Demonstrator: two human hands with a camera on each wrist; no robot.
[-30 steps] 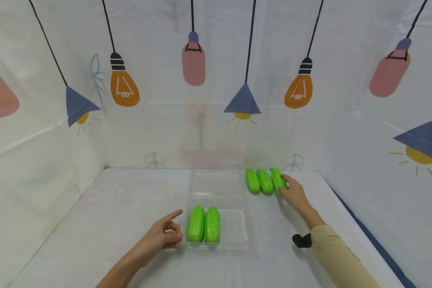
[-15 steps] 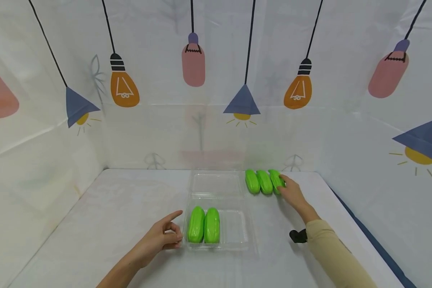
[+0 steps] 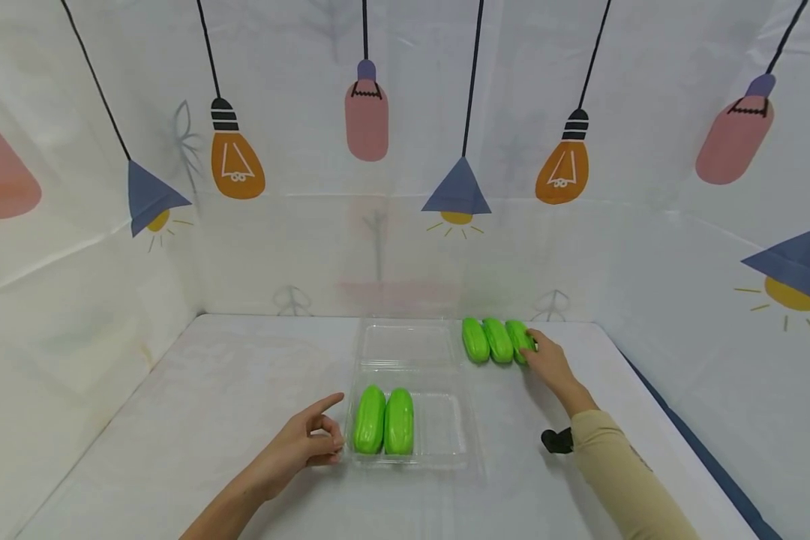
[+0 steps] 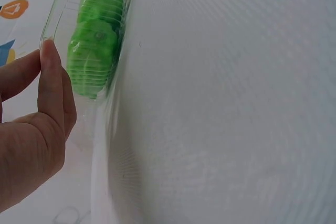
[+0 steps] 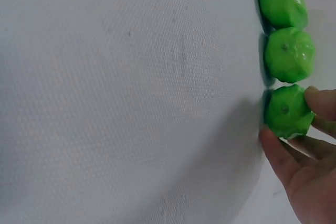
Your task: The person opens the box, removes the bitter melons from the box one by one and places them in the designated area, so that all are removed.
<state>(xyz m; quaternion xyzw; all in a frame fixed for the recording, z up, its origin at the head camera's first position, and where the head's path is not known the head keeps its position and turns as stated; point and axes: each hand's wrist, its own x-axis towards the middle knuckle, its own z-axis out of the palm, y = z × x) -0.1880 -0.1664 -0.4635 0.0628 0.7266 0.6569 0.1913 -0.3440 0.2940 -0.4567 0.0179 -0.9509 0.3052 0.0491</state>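
With thumb and fingertips, my left hand (image 3: 304, 448) pinches the left rim of a clear plastic clamshell box (image 3: 439, 427), seen close up in the left wrist view. Two glossy green plastic cucumbers (image 3: 398, 421) lie side by side in the left half of its base. At the back right, the fingers and thumb of my right hand (image 3: 555, 367) are curled round a third such cucumber (image 5: 287, 113). This one lies at the right end of a row, close beside a middle cucumber (image 5: 290, 54) and a far one (image 5: 283, 2).
The box's lid (image 3: 405, 343) lies folded back toward the rear wall (image 3: 297, 247), which has printed lamps. A white cloth covers the table (image 3: 243, 375). A black strap end (image 3: 556, 441) sticks out from the right sleeve (image 3: 621, 465).
The right-hand cucumber has shifted slightly left and down, from a tilted pose to lying in line with the other two. My right hand moved with it. The left hand has stayed put.
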